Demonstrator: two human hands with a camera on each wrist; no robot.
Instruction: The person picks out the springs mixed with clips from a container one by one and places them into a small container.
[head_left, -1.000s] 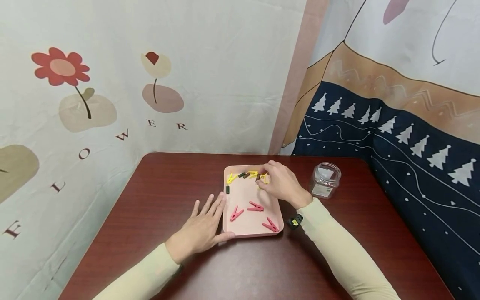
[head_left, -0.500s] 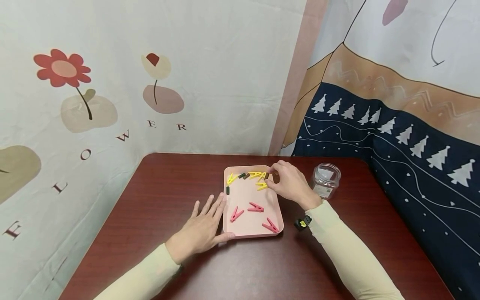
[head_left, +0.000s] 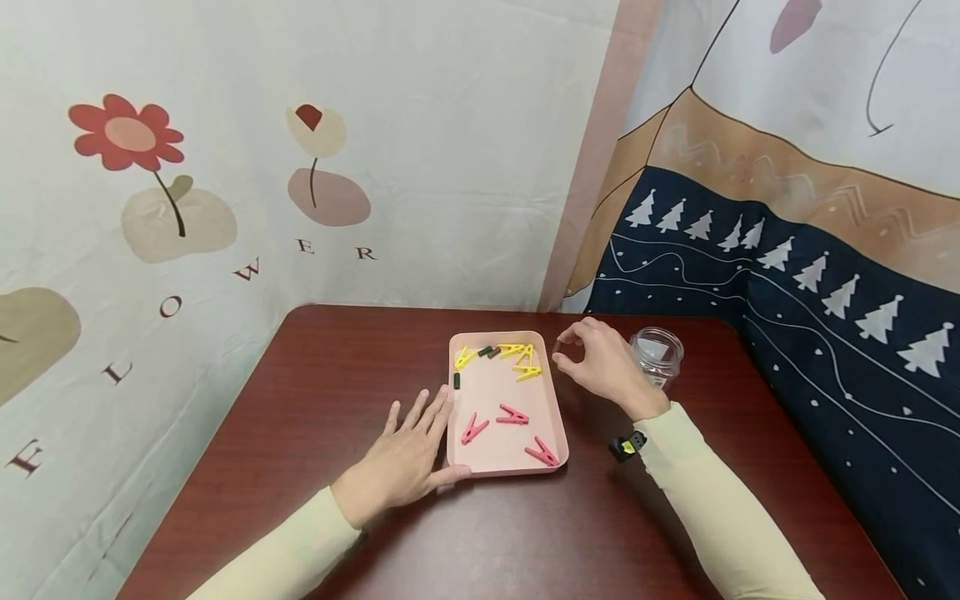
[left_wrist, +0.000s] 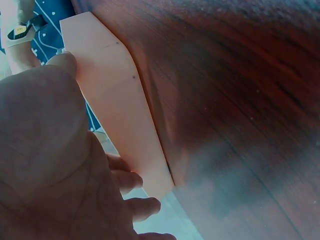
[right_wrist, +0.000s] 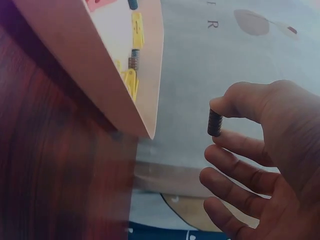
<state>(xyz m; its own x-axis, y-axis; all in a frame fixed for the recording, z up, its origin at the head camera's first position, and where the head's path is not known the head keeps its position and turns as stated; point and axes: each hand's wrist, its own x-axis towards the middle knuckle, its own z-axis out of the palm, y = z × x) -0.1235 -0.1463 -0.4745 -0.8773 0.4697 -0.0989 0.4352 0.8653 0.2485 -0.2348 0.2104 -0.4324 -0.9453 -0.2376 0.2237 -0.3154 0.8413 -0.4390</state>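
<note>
Between thumb and index fingertip, my right hand (head_left: 609,365) pinches a small dark coil spring (right_wrist: 215,123). It is off the table, just right of the pink tray (head_left: 491,392); the other fingers are loosely bent. My left hand (head_left: 397,462) lies with spread, straight fingers against the tray's left side, the thumb at its near left corner. Inside the tray, yellow clothespins (head_left: 528,372) and dark springs (head_left: 457,381) lie mostly toward the far end. Three pink clothespins (head_left: 513,415) are in the near half.
A clear glass jar (head_left: 658,346) stands right of the tray, partly hidden behind my right hand. The dark red wooden table (head_left: 330,375) meets a printed cloth backdrop (head_left: 450,167) at the back and a dark blue one at right.
My right hand has lifted the spring out of the tray's far right corner and moved right, past the rim. My left hand has stayed in place.
</note>
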